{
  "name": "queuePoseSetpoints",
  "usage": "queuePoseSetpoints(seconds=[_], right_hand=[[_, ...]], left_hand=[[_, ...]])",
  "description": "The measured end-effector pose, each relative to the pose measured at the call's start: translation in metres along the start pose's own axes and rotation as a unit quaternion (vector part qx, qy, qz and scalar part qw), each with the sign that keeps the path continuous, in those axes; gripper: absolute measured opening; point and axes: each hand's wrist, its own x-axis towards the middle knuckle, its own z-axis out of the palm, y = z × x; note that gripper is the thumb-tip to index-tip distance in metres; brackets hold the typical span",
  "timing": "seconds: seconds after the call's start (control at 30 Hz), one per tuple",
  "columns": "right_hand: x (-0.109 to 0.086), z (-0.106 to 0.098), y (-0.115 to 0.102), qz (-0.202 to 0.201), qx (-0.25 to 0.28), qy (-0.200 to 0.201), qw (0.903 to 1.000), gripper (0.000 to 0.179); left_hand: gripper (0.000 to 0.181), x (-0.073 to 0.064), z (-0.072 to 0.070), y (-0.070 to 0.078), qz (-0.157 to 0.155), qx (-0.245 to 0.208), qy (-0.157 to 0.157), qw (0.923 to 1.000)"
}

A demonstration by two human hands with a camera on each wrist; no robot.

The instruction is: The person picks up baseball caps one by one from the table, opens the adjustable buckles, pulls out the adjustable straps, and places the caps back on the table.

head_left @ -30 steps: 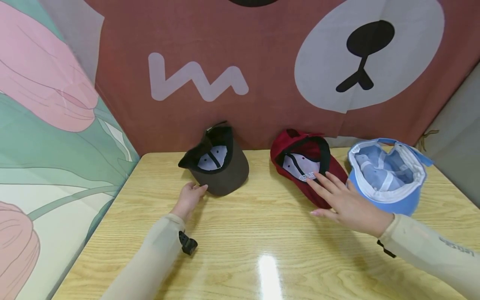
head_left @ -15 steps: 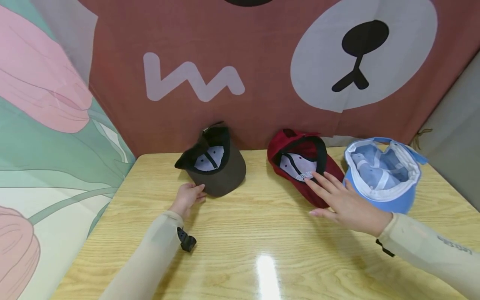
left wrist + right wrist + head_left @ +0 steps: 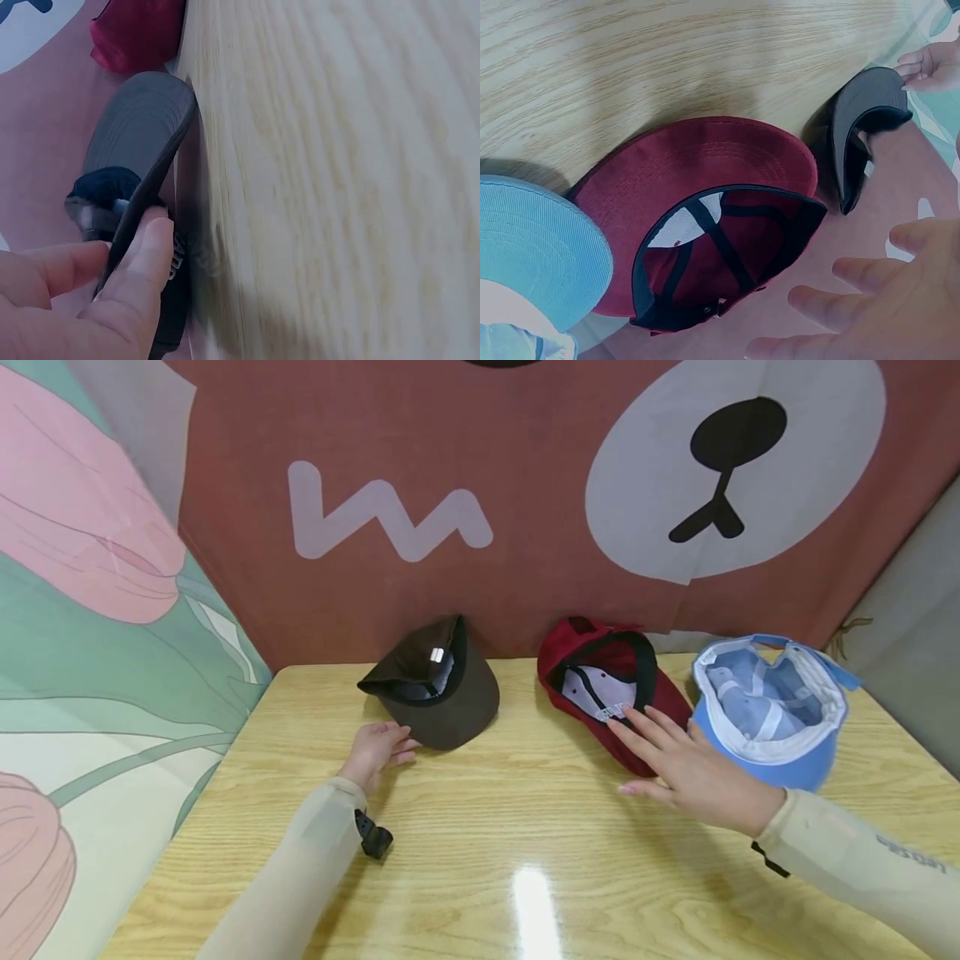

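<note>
A dark brown cap (image 3: 467, 714) lies upturned at the back left of the table, its crown partly folded over the opening. My left hand (image 3: 372, 756) pinches its brim at the near left edge; the left wrist view has the thumb and fingers (image 3: 146, 251) on either side of the brim. To the right lies a red cap (image 3: 558, 656), opening up. My right hand (image 3: 701, 772) is over its brim with fingers spread, holding nothing; whether it touches the cap I cannot tell. Right of that sits a light blue cap (image 3: 787, 768), also opening up.
The caps stand in a row on a wood-grain table (image 3: 450, 843), near its back edge. Behind them hangs a brown cloth (image 3: 525, 585) with a bear print. A floral cloth (image 3: 112, 693) covers the left side and a grey curtain (image 3: 918, 602) the right.
The dark cap's back has folded forward over its opening, so the pale lining is mostly hidden and a small white tag shows. Both hands have stayed nearly still.
</note>
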Motion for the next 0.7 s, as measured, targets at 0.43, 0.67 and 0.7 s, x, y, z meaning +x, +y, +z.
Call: queuePoseSetpoints(seconds=[0.43, 0.67, 0.7], right_hand=[[0.000, -0.003, -0.004, 0.003, 0.005, -0.009, 1.0000, 0.075], [-0.001, -0.003, -0.005, 0.007, 0.013, -0.012, 0.9998, 0.075], [-0.001, -0.003, -0.005, 0.007, 0.014, -0.013, 0.9998, 0.076]], left_hand=[[0.025, 0.003, 0.008, -0.002, 0.019, -0.031, -0.007, 0.9993], [0.033, -0.005, 0.006, -0.005, 0.022, -0.020, -0.012, 0.9995], [0.032, -0.008, 0.006, -0.006, 0.023, -0.016, -0.013, 0.9995]])
